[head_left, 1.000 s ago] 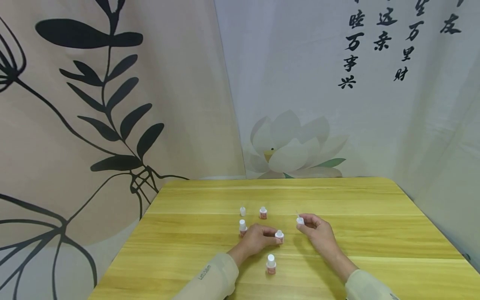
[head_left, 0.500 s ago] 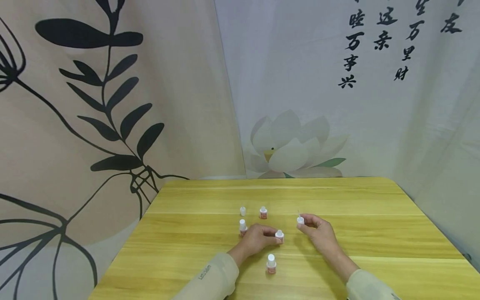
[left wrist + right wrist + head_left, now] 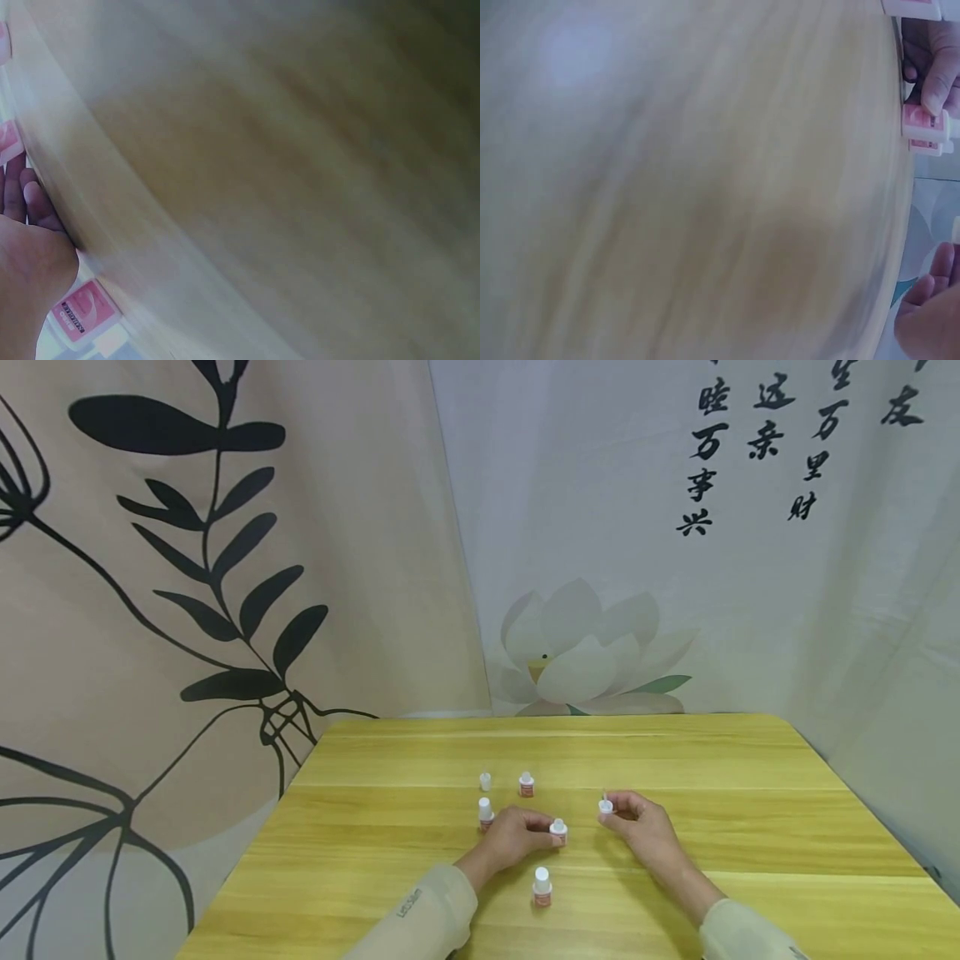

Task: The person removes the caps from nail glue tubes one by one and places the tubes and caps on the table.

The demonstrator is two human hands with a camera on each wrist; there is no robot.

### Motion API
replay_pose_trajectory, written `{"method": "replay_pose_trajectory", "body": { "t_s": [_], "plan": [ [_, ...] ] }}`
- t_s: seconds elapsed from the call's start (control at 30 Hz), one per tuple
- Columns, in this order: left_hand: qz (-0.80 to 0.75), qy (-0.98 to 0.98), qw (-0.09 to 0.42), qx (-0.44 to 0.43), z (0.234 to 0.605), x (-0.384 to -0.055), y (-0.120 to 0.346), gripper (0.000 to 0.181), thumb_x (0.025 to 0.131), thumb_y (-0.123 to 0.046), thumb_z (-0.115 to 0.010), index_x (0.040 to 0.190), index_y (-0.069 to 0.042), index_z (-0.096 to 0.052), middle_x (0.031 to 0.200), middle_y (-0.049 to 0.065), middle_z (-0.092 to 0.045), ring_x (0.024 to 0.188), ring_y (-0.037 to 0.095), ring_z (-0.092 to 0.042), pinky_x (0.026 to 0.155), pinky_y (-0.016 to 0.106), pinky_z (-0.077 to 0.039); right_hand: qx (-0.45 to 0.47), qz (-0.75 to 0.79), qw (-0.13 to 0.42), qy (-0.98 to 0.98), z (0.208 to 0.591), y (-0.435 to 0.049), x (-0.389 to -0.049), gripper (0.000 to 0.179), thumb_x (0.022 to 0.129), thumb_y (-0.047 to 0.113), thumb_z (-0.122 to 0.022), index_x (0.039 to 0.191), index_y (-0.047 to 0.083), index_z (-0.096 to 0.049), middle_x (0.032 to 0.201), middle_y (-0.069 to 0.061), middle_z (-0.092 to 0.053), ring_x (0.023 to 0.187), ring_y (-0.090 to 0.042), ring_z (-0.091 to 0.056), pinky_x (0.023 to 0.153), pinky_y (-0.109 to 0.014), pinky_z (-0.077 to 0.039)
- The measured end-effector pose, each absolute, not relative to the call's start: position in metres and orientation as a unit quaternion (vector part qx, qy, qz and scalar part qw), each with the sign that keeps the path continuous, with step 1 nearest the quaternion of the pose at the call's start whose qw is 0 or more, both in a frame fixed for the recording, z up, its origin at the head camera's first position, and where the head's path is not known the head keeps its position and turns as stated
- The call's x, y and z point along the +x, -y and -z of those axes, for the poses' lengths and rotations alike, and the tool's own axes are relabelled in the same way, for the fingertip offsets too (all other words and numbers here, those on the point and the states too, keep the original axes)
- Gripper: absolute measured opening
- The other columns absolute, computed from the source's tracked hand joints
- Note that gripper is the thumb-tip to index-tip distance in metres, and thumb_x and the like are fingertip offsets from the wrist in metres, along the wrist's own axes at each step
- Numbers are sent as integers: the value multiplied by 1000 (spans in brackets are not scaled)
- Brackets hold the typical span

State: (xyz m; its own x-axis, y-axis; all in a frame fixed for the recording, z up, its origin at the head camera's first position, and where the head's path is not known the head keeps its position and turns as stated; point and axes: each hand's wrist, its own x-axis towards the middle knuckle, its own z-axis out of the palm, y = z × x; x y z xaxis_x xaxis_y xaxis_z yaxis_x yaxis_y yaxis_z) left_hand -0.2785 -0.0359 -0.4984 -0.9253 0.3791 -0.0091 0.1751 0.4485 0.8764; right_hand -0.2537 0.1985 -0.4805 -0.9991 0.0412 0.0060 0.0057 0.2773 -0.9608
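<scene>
My left hand pinches a small white bottle with a pink-red label, its nozzle bare, standing on the table. The right hand holds a white cap between thumb and fingers, its thin applicator stem pointing up, to the right of that bottle. In the right wrist view, the left thumb lies against the label of the held bottle. Just beyond the left hand a capped bottle is partly hidden by it. Nearer the body stands another capped bottle.
Farther back on the wooden table are an uncapped bottle and, left of it, a loose white cap. A printed curtain hangs behind the table's far edge.
The right hand has shifted slightly right and nearer the body, and the cap's stem has turned from leaning left to nearly upright. The left hand and its bottle keep their place.
</scene>
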Motion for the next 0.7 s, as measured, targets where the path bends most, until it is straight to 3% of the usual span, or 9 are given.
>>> {"method": "replay_pose_trajectory", "body": {
  "t_s": [0.33, 0.7],
  "plan": [
    [-505, -842, 101, 159, 498, -278, 35, 18, 84, -23, -81, 99, -15, -78, 94, -8, -73, 88, 5, -63, 82, 26, -52, -9, -583, -12, 813, 486, -205, -252, 28, 89, 11, -74, 113, 0, -66, 100, -7, -66, 92, -20, -58, 77, -29, -50],
    [-514, -837, 106, 153, 499, -278, 35, 18, 84, -21, -81, 100, -14, -78, 94, -7, -72, 88, 7, -63, 82, 27, -52, -4, -566, -31, 824, 494, -214, -251, 33, 86, 10, -77, 114, -1, -64, 101, -6, -67, 92, -20, -59, 77, -30, -51]
  ]
}}
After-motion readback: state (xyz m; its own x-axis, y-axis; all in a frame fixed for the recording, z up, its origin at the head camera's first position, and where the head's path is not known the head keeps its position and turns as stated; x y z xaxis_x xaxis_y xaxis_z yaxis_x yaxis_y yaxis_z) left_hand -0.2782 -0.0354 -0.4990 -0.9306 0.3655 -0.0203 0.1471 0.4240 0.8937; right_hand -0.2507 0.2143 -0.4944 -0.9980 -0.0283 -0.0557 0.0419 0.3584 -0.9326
